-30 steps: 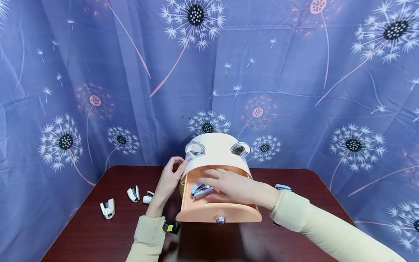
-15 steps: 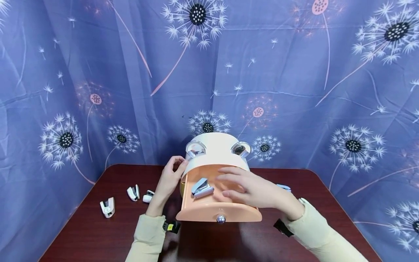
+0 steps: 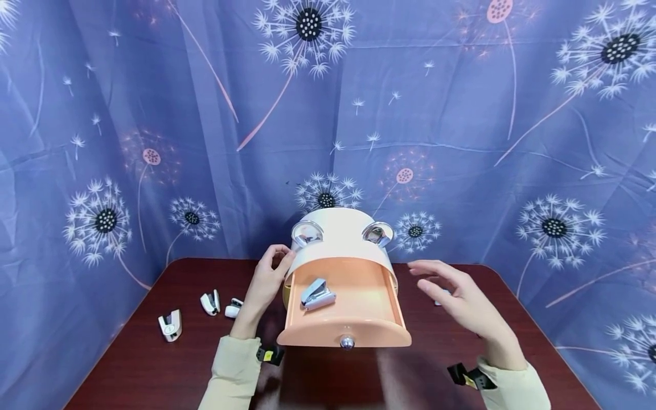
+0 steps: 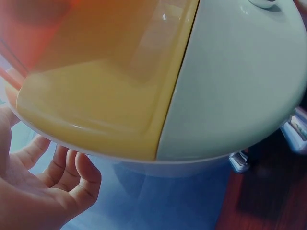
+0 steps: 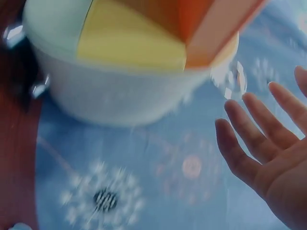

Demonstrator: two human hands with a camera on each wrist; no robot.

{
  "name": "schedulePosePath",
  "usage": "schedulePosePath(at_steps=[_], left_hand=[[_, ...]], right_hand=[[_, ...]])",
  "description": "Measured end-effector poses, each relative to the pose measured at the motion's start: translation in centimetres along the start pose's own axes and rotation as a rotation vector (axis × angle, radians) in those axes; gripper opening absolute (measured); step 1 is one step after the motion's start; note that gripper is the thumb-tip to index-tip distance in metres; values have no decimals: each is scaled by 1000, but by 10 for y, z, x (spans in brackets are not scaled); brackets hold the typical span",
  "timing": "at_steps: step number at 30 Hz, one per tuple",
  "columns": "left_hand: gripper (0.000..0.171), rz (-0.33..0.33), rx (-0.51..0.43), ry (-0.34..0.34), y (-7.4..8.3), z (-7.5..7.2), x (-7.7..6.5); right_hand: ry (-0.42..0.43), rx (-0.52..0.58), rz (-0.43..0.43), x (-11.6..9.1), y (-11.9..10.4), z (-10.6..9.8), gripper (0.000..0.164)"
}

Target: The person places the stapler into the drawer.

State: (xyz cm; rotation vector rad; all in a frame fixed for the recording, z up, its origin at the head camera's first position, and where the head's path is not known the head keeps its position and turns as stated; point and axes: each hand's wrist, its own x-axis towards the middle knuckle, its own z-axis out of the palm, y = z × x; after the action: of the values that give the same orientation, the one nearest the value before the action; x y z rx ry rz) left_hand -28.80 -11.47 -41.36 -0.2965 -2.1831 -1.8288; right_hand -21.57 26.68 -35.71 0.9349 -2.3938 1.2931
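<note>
In the head view a rounded white desktop storage box (image 3: pixel 335 228) stands mid-table, its peach drawer (image 3: pixel 344 332) pulled out. A light blue stapler (image 3: pixel 318 295) lies in the left part of this drawer. My left hand (image 3: pixel 266 276) touches the box's left side, thumb and fingers loosely bent at its edge. In the left wrist view those fingers (image 4: pixel 62 163) show beside the rim, next to a yellow drawer (image 4: pixel 96 100). My right hand (image 3: pixel 463 299) is in the air right of the box, fingers spread and holding nothing. It partly covers a light blue object (image 3: pixel 442 297) on the table.
Several white staplers lie left of the box, such as the leftmost stapler (image 3: pixel 170 326) and another stapler (image 3: pixel 210 302). A third white one (image 3: pixel 233 308) is beside my left wrist. The dark red table (image 3: pixel 200 364) ends at a blue dandelion-print curtain (image 3: pixel 215 142).
My right hand has left the drawer and moved right, away from the light blue stapler, which stays in the drawer. The left hand has stayed at the box's side.
</note>
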Motion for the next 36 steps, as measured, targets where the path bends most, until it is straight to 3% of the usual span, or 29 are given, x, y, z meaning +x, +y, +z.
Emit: schedulePosePath(at_steps=[6, 13, 22, 29, 36], left_hand=[[25, -24, 4, -6, 7, 0, -2], [28, 28, 3, 4, 7, -1, -1], [26, 37, -28, 15, -2, 0, -3], [26, 37, -39, 24, -4, 0, -3], [27, 35, -28, 16, -3, 1, -2]], right_hand=[[167, -21, 72, -22, 35, -26, 20], [275, -278, 240, -43, 70, -49, 20], [213, -546, 381, -72, 101, -57, 27], [211, -612, 399, -91, 138, -55, 28], [133, -619, 534, -101, 154, -57, 35]])
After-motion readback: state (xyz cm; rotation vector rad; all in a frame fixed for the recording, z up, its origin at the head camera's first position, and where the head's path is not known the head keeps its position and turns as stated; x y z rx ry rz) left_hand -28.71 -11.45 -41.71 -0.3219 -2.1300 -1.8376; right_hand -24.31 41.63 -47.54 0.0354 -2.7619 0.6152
